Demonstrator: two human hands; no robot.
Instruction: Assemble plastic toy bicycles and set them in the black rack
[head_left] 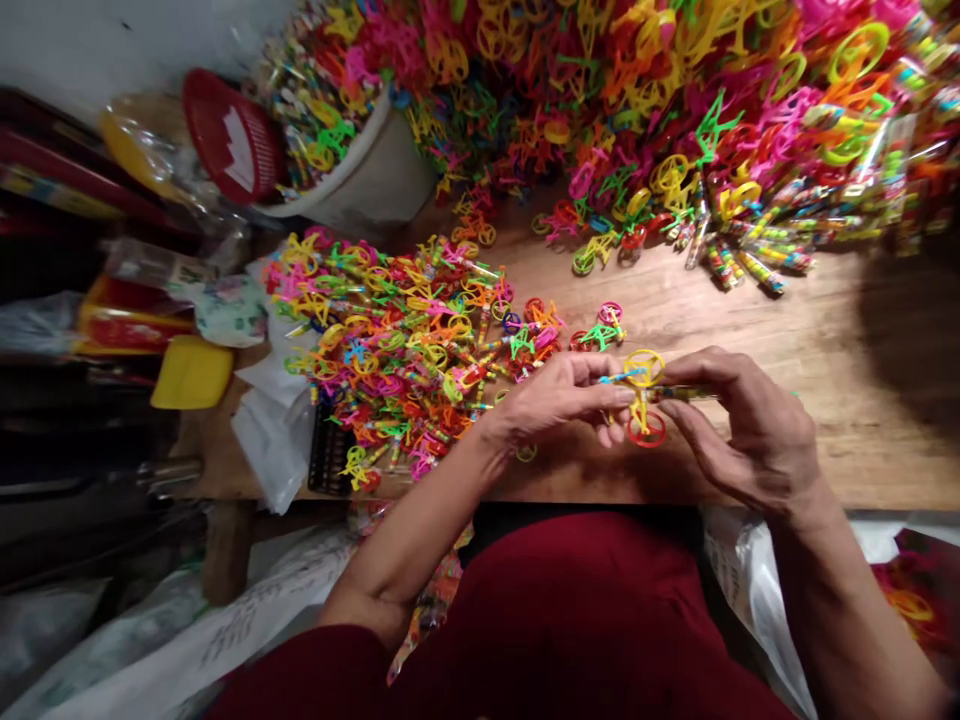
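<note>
A small plastic toy bicycle (pixel 641 405) with a yellow frame and wheel, a red wheel and a blue part is held over the table's front. My left hand (pixel 566 395) pinches it from the left, fingers closed around its blue part and frame. My right hand (pixel 750 420) is closed at the other side, thumb and forefinger on a thin, clear tube (pixel 686 392) that meets the toy. Its contents are too small to make out. Just beyond my left hand lie loose toy bicycle pieces, among them a green one (pixel 600 335) with a pink wheel.
A heap of finished-looking bicycles with candy tubes (pixel 405 340) covers the table's left. Behind it stands a white tub (pixel 375 170) full of tubes, with a red basket (pixel 232 140). Coloured plastic parts (pixel 600 80) are piled high at the back, beside filled tubes (pixel 757 260). A black crate (pixel 330 455) sits near the left edge.
</note>
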